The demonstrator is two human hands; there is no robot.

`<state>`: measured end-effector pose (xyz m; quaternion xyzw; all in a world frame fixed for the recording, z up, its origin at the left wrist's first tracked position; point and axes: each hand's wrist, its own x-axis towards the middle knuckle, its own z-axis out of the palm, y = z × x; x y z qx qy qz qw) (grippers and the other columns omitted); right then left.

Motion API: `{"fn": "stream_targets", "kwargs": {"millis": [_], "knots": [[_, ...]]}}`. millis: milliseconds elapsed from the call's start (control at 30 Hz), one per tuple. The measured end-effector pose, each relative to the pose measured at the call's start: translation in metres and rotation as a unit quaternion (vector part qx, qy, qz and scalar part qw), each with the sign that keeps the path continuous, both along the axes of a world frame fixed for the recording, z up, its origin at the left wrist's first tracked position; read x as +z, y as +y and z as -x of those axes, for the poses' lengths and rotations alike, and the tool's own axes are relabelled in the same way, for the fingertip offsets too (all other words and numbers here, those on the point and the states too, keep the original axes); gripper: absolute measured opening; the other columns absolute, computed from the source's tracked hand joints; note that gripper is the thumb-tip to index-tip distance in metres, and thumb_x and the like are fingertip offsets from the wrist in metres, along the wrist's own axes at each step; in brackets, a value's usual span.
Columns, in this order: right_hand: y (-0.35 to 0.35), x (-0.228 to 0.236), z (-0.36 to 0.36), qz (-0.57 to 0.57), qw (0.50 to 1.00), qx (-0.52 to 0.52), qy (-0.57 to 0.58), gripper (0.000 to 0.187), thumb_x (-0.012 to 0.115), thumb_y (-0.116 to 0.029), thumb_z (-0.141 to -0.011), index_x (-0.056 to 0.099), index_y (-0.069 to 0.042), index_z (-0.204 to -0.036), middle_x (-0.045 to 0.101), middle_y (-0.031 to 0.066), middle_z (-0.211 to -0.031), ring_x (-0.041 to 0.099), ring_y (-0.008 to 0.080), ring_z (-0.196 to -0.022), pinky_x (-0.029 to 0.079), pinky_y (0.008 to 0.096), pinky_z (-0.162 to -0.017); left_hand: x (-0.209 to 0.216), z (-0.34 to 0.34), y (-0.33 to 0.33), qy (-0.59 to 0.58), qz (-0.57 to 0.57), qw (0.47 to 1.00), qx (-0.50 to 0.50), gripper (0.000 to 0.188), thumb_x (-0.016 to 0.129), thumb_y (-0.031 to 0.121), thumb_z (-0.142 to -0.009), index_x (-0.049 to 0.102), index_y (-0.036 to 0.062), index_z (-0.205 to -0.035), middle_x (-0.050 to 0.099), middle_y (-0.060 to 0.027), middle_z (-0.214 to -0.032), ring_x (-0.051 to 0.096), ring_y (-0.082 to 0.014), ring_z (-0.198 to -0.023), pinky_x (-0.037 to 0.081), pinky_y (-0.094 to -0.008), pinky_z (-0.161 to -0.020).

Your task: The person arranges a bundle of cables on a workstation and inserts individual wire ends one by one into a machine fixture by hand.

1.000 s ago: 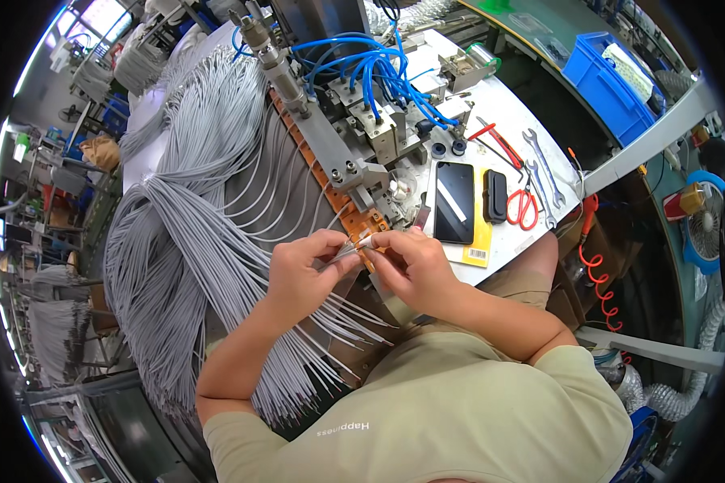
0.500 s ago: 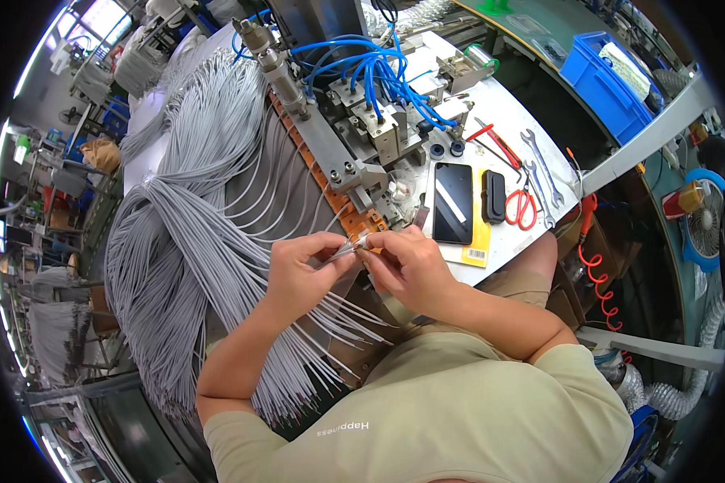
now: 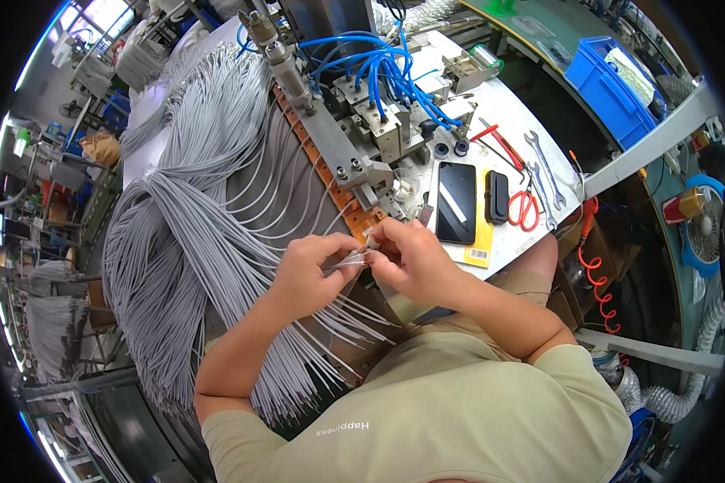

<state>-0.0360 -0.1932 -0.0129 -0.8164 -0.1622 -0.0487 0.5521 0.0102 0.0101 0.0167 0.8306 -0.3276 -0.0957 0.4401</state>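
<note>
My left hand (image 3: pixel 304 278) is closed in a pinch on grey cables (image 3: pixel 347 262) whose ends point toward my right hand. Close beside it, my right hand (image 3: pixel 415 262) has its thumb and fingers bent together at the cable tips. Whatever small piece it may grip there is too small to make out. Both hands are just in front of the near end of an orange slotted strip (image 3: pixel 322 171), where single grey cables run in from the left. A large bundle of grey cables (image 3: pixel 205 221) spreads over the table and hangs past its edge beside my left forearm.
A metal machine (image 3: pixel 387 133) with blue air hoses (image 3: pixel 370 64) stands behind my hands. To the right lie a black phone (image 3: pixel 456 201), a black case (image 3: pixel 496 197), red-handled scissors (image 3: pixel 525 211) and wrenches (image 3: pixel 544 173). A blue crate (image 3: pixel 612 97) sits at far right.
Both hands have moved slightly nearer to me and away from the strip's end. The right fingers have shifted at the cable tips, and the left hand still holds the cables.
</note>
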Motion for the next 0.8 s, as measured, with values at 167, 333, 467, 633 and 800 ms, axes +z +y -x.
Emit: {"fn": "stream_targets", "kwargs": {"millis": [167,333,467,633,800], "knots": [[-0.014,-0.022,-0.017,-0.007,0.986,0.086,-0.146,0.014,0.069,-0.002,-0.085,0.059,-0.002,-0.096,0.061,0.0095,-0.078,0.056,0.0247,-0.072,0.04,0.0351,-0.067,-0.002,-0.002,0.001,0.136,0.043,0.99,-0.006,0.011,0.065,0.003,-0.088,0.064,-0.0016,-0.098,0.069,-0.0067,-0.085,0.065,-0.0099,-0.075,0.053,-0.0256,-0.071],[-0.01,-0.022,-0.013,0.021,0.982,0.019,-0.184,0.016,0.071,-0.005,-0.085,0.058,-0.002,-0.095,0.057,0.0093,-0.076,0.052,0.0271,-0.071,0.04,0.0367,-0.065,-0.006,-0.002,0.002,0.194,0.066,0.979,0.003,0.015,0.064,0.004,-0.09,0.065,-0.0004,-0.105,0.068,-0.0068,-0.083,0.065,-0.0088,-0.075,0.052,-0.0242,-0.07],[-0.006,-0.022,-0.018,0.054,0.974,-0.044,-0.213,0.016,0.071,-0.008,-0.087,0.057,-0.003,-0.092,0.056,0.0078,-0.073,0.05,0.0254,-0.065,0.04,0.0353,-0.063,-0.002,0.005,-0.001,0.022,-0.035,0.998,0.039,0.021,0.062,0.004,-0.091,0.066,0.0011,-0.111,0.069,-0.0081,-0.082,0.068,-0.0101,-0.075,0.053,-0.0239,-0.069],[-0.022,-0.051,-0.029,-0.093,0.988,-0.126,0.014,0.016,0.067,-0.013,-0.093,0.055,-0.003,-0.088,0.054,0.0009,-0.069,0.047,0.0118,-0.06,0.038,0.0284,-0.057,0.019,0.013,-0.002,-0.127,-0.068,0.988,-0.053,0.023,0.061,0.004,-0.092,0.068,0.0017,-0.114,0.069,-0.0096,-0.081,0.069,-0.0142,-0.073,0.054,-0.0264,-0.068],[-0.025,-0.064,-0.033,-0.251,0.952,-0.064,0.161,0.02,0.064,-0.018,-0.097,0.057,-0.003,-0.086,0.053,-0.0037,-0.068,0.044,0.002,-0.061,0.035,0.0225,-0.052,0.015,0.006,0.001,0.065,-0.103,0.97,-0.208,0.022,0.062,0.004,-0.091,0.068,0.0024,-0.112,0.069,-0.0118,-0.086,0.07,-0.0197,-0.074,0.054,-0.0306,-0.067]]}}
